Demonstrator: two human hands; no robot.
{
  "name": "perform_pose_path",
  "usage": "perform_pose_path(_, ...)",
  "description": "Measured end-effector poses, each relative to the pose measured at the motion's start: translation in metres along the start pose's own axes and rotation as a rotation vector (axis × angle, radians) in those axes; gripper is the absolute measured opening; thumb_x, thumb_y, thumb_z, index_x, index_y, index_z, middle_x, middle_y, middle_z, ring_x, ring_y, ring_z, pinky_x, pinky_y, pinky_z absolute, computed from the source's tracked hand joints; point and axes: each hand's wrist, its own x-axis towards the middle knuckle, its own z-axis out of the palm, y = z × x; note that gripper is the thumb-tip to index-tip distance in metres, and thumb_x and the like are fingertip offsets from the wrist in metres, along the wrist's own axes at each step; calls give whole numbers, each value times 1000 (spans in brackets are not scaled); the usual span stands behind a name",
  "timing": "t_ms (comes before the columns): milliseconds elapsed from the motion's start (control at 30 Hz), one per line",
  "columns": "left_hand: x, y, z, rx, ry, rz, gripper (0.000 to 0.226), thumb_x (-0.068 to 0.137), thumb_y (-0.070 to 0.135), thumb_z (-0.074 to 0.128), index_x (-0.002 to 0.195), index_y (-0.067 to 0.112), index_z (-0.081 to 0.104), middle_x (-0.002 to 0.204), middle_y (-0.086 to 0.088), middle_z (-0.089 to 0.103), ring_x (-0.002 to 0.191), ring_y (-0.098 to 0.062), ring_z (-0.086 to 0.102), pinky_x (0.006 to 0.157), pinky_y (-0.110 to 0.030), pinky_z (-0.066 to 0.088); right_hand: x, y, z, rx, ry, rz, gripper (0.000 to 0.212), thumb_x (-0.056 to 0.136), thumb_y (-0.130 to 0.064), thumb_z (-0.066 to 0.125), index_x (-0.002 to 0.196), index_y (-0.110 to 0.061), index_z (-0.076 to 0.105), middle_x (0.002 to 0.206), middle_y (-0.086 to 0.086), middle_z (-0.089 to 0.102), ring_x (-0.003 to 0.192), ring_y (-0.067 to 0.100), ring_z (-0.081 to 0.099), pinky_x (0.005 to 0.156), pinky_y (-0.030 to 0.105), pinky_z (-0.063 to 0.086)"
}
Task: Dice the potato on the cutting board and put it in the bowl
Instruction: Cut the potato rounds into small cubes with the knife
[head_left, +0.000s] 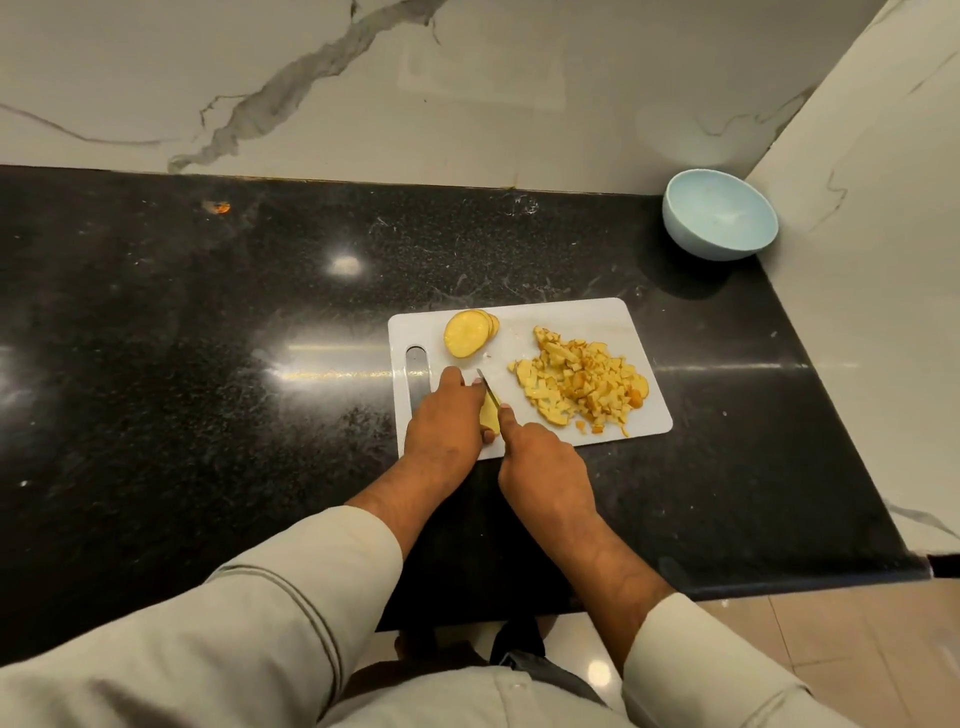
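Both hands at board, knife pointing away-left over potato slice

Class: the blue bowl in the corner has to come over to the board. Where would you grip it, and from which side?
Grip the bowl by its near-left rim, coming from the board side. Walls close off its far and right sides, and it sits upright and empty, so the thin rim is free to pinch.

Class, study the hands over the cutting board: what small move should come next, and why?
Probably press the knife down through the potato slice that the left hand holds steady; the right hand grips the handle. A stack of slices waits uncut, the diced pile sits on the board, and the bowl is empty.
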Motion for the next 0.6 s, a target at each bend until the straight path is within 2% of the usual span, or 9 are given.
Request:
perform_pose_path(167,1,6,-4,-9,16,-32,25,94,25,58,114,12,53,112,-6,41,98,-32,56,75,-40,48,6,-3,-5,-41,-3,-32,61,93,-15,42,150,-20,21,110,9,55,93,31,61,64,35,35)
perform_pose_path(300,-1,10,-6,16,20,-58,21,97,26,52,112,12,50,113,-7,45,97,-33,57,74,-41,48,7,-4,-3,-42,-29,-35,64,93,-14,41,152,-21,16,112,9,54,94,31,60,65,36,36)
perform_pose_path(400,-2,12,-6,95,4,-52,27,96,28,51,120,15,51,115,-6,41,95,-33,56,66,-37,42,4,-3,0,-45,-22,-32,64,93,-14,40,152,-20,14,108,8,55,91,30,61,64,36,36)
perform_pose_path(533,-1,11,-4,161,-25,-59,41,94,30,55,132,21,48,119,-5,36,93,-30,56,63,-34,39,-8,-3,5,-5,-37,-45,66,92,-14,41,151,-21,13,89,4,48,84,30,61,62,37,36)
perform_pose_path(600,-1,9,-2,176,-28,-54,48,92,32,60,136,22,45,120,-5,35,94,-30,56,63,-33,39,-14,0,7,2,-51,-44,68,91,-13,41,152,-22,13,93,6,51,85,31,61,63,37,36)
